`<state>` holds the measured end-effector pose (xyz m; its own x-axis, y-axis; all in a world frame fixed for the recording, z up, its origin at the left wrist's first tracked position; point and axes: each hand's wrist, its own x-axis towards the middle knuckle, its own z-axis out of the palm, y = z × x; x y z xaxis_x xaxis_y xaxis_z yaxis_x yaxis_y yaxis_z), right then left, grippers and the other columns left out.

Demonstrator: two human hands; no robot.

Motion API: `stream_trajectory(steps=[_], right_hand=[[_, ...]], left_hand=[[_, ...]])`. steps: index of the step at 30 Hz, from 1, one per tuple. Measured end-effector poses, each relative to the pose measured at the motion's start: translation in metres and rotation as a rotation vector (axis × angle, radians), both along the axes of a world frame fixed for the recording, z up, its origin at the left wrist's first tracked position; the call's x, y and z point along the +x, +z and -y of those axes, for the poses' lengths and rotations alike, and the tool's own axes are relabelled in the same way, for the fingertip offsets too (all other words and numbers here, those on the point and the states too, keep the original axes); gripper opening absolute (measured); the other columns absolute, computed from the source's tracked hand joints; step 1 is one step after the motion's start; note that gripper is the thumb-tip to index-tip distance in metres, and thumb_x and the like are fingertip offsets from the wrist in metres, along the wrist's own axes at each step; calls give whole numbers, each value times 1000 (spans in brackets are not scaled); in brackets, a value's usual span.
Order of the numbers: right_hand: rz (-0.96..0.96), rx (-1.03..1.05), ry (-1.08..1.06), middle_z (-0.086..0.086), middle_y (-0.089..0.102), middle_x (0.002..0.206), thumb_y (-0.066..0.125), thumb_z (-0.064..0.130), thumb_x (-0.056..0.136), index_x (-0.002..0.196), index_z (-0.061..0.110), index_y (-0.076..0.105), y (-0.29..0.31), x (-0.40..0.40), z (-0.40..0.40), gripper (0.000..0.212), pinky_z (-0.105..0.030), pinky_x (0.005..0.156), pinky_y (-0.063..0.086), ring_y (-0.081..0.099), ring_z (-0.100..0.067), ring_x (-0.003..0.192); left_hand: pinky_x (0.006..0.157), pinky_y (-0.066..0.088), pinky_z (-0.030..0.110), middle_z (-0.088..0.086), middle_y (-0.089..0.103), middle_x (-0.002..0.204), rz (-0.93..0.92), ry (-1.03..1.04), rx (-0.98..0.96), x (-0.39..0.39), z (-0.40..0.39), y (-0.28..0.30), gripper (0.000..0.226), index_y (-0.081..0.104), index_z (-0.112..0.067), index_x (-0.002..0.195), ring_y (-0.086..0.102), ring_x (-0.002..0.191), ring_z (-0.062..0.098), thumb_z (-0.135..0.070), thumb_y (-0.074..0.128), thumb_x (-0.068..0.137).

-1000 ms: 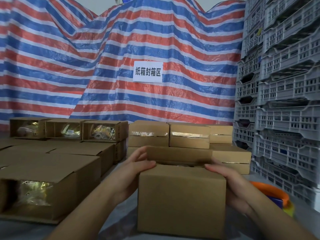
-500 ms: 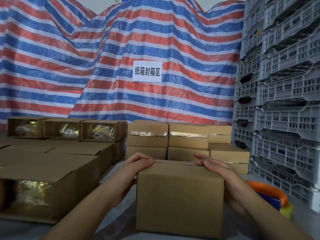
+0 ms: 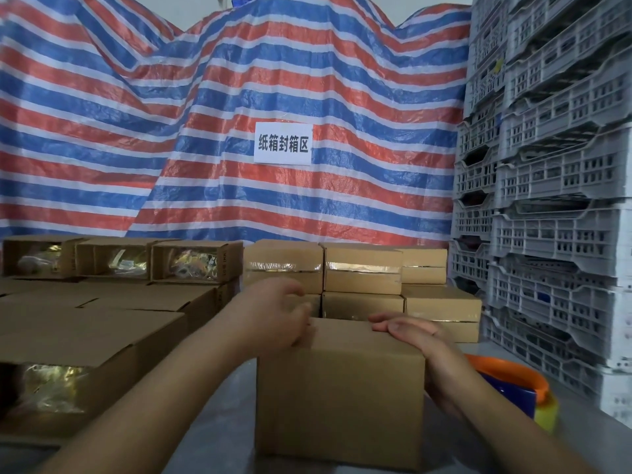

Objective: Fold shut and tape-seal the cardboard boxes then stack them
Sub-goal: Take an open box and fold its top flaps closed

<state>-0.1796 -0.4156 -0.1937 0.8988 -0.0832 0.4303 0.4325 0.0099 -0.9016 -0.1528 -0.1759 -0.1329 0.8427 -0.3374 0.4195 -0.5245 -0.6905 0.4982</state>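
Cardboard box upright, long axis crosswise

Both hands rest on closed box

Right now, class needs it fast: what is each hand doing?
Left hand: open, fingers loosely bent at the cardboard box top's left edge, gripping nothing.
Right hand: open, resting on the box top.

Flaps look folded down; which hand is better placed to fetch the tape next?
Probably the right hand: the orange-rimmed tape dispenser lies beside its forearm, while the left hand is across the plain brown cardboard box.
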Motion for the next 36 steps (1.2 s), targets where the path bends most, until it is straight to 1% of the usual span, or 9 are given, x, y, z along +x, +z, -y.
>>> stream_trajectory(steps=[3,7,14,18,21,24,26,29,36], right_hand=[[5,10,7,-3,75,110,62,21,79,88,11,81,-1,0,2,24,-29,81,52,71,-20,101],[14,4,28,-7,72,116,63,19,80,94,6,80,-2,4,6,25,-34,85,52,68,-24,109],[-20,-48,44,0,71,119,66,24,78,94,11,80,0,2,6,25,-33,90,51,66,-20,112],[-207,-159,-41,1,72,119,55,47,95,110,26,76,15,-1,16,33,-40,102,49,66,-19,111],[-345,-624,-445,-6,67,125,44,59,99,122,18,66,33,-1,38,52,-41,100,48,63,-21,109],[-450,-1256,-738,-7,67,113,40,69,94,100,15,63,39,-7,63,59,-31,67,46,58,-18,85],[-509,-1431,-783,-5,67,108,36,75,91,98,16,63,33,-10,78,65,-32,71,46,57,-19,84],[-543,-1472,-795,1,64,96,33,81,87,93,20,61,15,-9,92,67,-33,79,52,62,-17,87],[-484,-1463,-870,11,51,82,46,79,82,101,30,59,-25,-7,95,55,-25,56,37,51,-8,70]], left_hand=[[112,28,35,-2,33,157,239,-97,310,-13,34,10,68,34,-27,150,31,142,16,-65,38,94],[117,3,43,-4,0,165,131,-198,701,-8,52,5,103,3,-28,157,2,151,18,-86,38,78],[112,27,41,-11,21,161,211,-189,650,2,44,-25,96,12,-40,152,28,144,14,-89,36,73],[111,30,41,-10,22,161,188,-190,647,2,46,-22,94,14,-37,153,31,143,16,-86,39,77],[112,29,43,-11,17,162,162,-183,636,1,47,-22,94,11,-38,153,28,144,16,-85,40,77],[113,28,41,-11,17,163,175,-185,626,-1,46,-23,94,10,-38,154,26,145,15,-84,41,78],[112,29,39,-11,19,162,188,-181,616,-1,45,-24,95,12,-37,154,28,145,15,-84,42,78],[112,30,39,-10,19,162,197,-170,617,-1,45,-24,96,12,-36,154,28,145,15,-85,41,77],[113,28,40,-9,17,163,197,-165,631,-1,46,-25,98,11,-35,154,26,146,15,-87,38,76]])
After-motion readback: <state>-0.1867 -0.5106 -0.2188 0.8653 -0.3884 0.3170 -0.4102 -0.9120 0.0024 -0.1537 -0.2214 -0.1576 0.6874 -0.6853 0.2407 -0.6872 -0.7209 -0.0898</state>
